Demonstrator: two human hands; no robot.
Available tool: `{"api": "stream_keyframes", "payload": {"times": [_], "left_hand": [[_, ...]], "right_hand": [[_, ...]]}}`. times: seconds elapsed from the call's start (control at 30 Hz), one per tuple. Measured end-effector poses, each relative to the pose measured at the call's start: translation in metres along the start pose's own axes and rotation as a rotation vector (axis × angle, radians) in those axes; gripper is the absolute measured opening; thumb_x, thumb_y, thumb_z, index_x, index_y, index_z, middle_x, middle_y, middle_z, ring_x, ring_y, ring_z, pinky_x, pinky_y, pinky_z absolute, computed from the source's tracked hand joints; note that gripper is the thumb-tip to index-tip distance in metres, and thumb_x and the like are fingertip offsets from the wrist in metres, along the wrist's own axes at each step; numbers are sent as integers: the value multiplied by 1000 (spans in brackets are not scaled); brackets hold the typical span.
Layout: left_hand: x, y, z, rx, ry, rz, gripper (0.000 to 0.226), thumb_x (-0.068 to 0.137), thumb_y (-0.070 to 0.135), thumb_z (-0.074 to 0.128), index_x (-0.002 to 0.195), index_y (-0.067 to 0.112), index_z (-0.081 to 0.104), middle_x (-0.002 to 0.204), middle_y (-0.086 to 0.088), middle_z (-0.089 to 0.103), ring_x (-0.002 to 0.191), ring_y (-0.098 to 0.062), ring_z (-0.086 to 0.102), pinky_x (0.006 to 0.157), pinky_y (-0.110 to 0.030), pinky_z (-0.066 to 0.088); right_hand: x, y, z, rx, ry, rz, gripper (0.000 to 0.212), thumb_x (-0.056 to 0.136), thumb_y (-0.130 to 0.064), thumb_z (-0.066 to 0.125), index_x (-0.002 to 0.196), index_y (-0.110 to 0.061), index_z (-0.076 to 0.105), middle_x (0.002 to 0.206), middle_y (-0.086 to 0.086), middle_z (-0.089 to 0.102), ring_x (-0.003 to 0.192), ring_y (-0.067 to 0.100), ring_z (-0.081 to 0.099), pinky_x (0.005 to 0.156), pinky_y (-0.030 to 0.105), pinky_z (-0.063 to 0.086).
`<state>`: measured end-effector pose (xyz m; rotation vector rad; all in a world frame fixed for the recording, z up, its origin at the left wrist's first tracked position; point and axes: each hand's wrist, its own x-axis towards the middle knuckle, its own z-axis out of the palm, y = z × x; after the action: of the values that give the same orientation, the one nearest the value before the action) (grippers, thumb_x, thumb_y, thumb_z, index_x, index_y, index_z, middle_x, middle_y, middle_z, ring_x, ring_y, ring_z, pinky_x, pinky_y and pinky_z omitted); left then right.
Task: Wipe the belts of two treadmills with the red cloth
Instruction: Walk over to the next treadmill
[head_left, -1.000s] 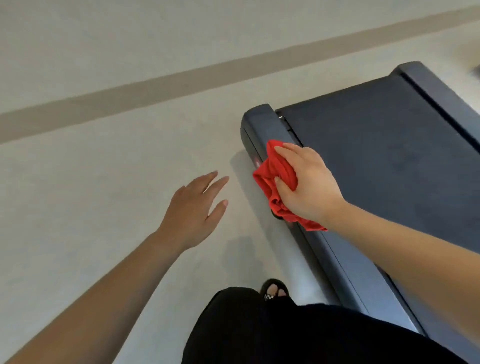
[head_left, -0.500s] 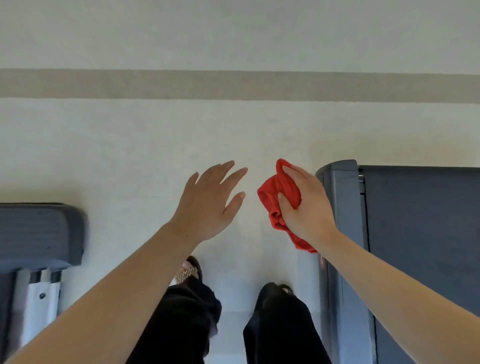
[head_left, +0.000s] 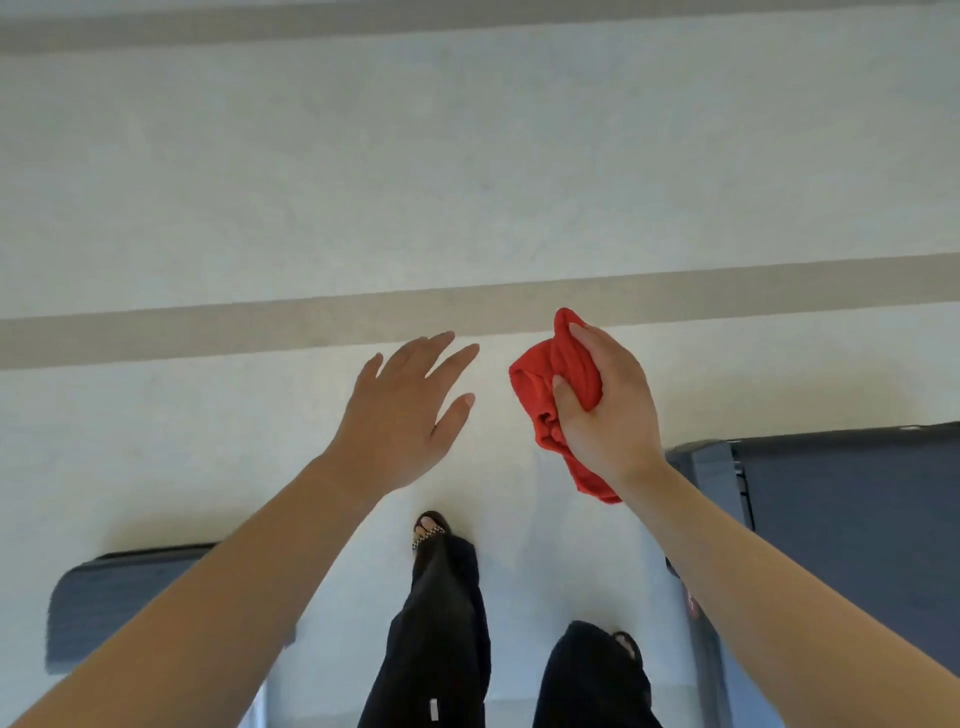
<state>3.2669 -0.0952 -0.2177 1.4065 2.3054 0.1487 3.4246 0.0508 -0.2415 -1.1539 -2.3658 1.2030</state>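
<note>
My right hand grips the bunched red cloth above bare floor; left hand empty, fingers spread; left treadmill lies low-left, nearer my left arm; right treadmill beside my right forearm; cloth hangs between.

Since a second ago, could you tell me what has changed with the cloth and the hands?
The right hand has lifted the red cloth off the right treadmill and now holds it over the floor between the machines; the left treadmill has come into view. The grip is unchanged; the left hand stays open and empty.
</note>
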Motion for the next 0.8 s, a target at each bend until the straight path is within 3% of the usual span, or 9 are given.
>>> {"api": "stream_keyframes", "payload": {"times": [0.13,0.3,0.43,0.6,0.8], "left_hand": [[32,19,-93,15,32,96,52,96,41,34,146,29,28,154,3,25,140,-17,24,110,-46,25],[113,78,-161,54,39,280,53,96,41,33,146,26,28,154,1,25,140,-19,24,108,-48,27],[195,143,-190,98,27,416,53,96,43,31,146,26,26,154,0,24,140,-19,24,108,-49,27],[268,221,-204,59,-41,462,51,96,43,31,145,27,29,153,2,27,139,-17,27,108,-48,28],[364,279,-236,121,-68,496,53,95,47,28,146,31,25,155,4,23,140,-16,25,111,-47,25]], "right_hand": [[23,-60,-60,-5,69,28,56,86,-17,58,139,-20,42,141,-4,46,129,17,42,108,31,35],[68,-83,-135,-20,215,82,56,86,-19,57,139,-18,42,141,-4,46,129,17,41,107,29,35],[114,-72,-194,28,353,128,56,85,-22,56,139,-19,42,141,-4,46,129,17,41,106,30,36],[166,-34,-271,95,465,229,55,85,-26,54,138,-26,42,140,-8,47,128,13,42,107,35,39],[247,3,-349,80,480,270,54,86,-27,56,138,-28,42,139,-8,47,128,14,42,107,38,39]]}}
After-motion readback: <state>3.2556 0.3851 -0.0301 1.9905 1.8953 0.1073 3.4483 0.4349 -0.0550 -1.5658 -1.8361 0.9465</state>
